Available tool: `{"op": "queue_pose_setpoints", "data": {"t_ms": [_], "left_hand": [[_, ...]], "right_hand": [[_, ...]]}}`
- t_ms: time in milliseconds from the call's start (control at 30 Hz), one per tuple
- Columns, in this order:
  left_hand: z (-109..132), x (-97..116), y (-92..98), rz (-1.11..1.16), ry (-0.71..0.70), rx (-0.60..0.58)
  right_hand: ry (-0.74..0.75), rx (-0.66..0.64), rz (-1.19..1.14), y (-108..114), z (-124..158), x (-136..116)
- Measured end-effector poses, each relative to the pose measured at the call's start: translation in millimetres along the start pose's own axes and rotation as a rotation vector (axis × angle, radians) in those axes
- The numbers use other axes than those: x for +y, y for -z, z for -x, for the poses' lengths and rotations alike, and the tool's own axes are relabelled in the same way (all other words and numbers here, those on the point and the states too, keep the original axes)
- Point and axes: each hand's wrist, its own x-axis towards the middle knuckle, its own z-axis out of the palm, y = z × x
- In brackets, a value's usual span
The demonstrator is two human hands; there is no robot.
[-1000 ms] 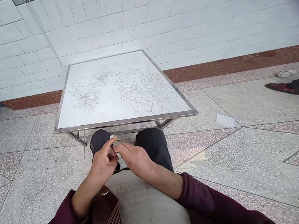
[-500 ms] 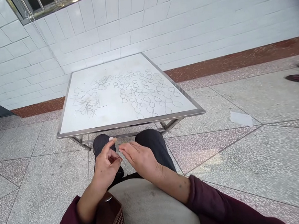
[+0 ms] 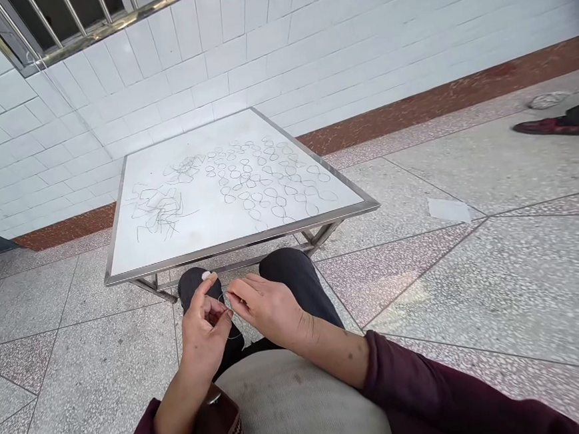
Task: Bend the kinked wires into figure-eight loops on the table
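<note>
My left hand (image 3: pixel 201 331) pinches a thin, pale wire (image 3: pixel 240 328) between thumb and a bent finger, above my lap. Its index finger points upward, with something white wrapped at the tip. Close beside it, my right hand (image 3: pixel 271 309) has its fingers and thumb pressed together at the same wire; the tips are partly hidden. The wire curves faintly below the fingers against my dark trousers. On the white table (image 3: pixel 206 240) in front of my knees lie many figure-eight wire loops (image 3: pixel 276 178), toward the right. A tangle of loose wire pieces (image 3: pixel 161 214) lies on the left.
A second small heap of wires (image 3: pixel 185 166) lies farther back on the table. The table's metal rim (image 3: pixel 320 218) stands just past my knees. A white paper (image 3: pixel 449 210) lies on the floor at right, and another person's shoe (image 3: pixel 553 127) shows beyond it.
My view has swung a little to the right. My right hand has tilted, its fingers coming down beside the left fingertips. The wire's curve shows more clearly now.
</note>
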Motion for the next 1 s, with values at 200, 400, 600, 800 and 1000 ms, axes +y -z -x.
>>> {"op": "queue_pose_setpoints", "data": {"t_ms": [200, 400, 600, 800, 1000], "left_hand": [[1, 1, -1.3, -0.019, -0.029, -0.002], [-7, 1, -1.7, 0.034, -0.019, -0.001], [-47, 10, -8.2, 0.149, -0.102, 0.013], [-84, 33, -13.6, 0.221, -0.180, -0.015], [-115, 52, -12.5, 0.246, -0.206, 0.009]], "right_hand": [[0.053, -0.030, 0.019, 1, -2, 2], [-0.010, -0.048, -0.057, 1, -5, 9], [-0.051, -0.046, 0.008, -1, -28, 30], [-0.249, -0.078, -0.206, 5, -59, 51], [-0.412, -0.147, -0.787, 4, -88, 77]]}}
